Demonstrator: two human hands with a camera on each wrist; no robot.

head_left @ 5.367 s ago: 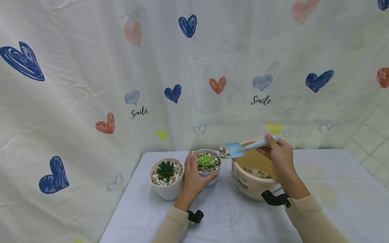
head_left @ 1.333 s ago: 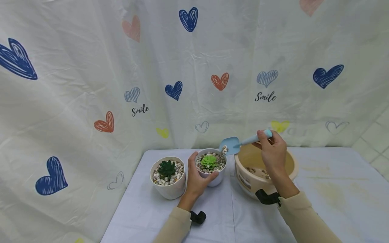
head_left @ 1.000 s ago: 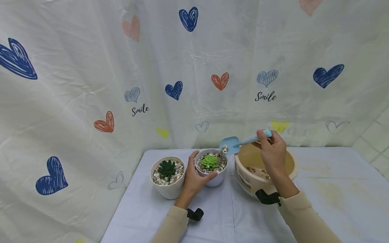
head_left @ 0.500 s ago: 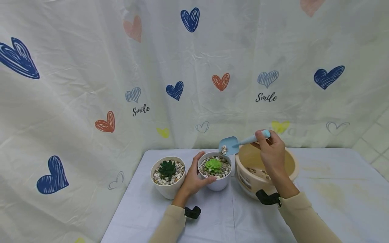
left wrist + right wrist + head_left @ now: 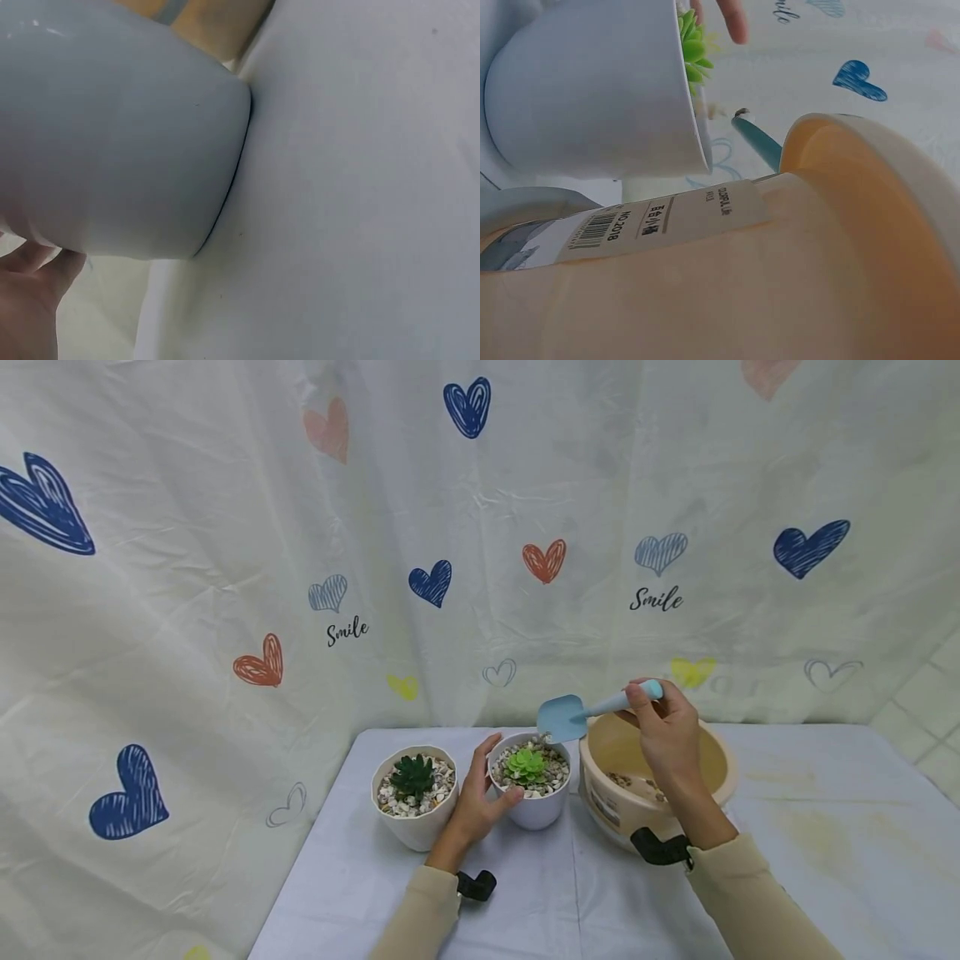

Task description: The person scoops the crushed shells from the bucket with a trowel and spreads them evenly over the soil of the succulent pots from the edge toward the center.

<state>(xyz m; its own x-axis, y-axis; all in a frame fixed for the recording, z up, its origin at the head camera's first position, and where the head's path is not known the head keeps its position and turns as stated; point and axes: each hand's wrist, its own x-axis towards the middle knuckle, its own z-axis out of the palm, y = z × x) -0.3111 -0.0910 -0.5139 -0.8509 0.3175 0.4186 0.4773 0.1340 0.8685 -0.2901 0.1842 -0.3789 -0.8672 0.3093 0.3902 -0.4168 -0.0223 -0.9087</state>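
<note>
My left hand (image 5: 474, 806) holds a small white flowerpot (image 5: 537, 814), its fingers at the left side and its thumb across the front. Pale pebbles and a bright green succulent (image 5: 526, 766) fill this pot. In the left wrist view its smooth wall (image 5: 127, 135) stands on the cloth. My right hand (image 5: 670, 735) grips the handle of a light blue trowel (image 5: 562, 718). The trowel's blade tilts down over the pot's back right rim, almost bare, with a few pebbles at its lower edge. The right wrist view shows only part of the blade (image 5: 756, 141), past the tub.
Left of my left hand stands a white pot (image 5: 416, 831) with a dark green succulent and pebbles. A beige tub (image 5: 600, 814) under my right hand has a few pebbles inside and a printed label (image 5: 660, 221). Behind the white-clothed table (image 5: 810, 860) hangs a heart-print curtain (image 5: 585, 468).
The trowel blade, heaped with pebbles at first, has tipped and lost most of them at the small pot. My left hand has shifted that pot right and slightly nearer.
</note>
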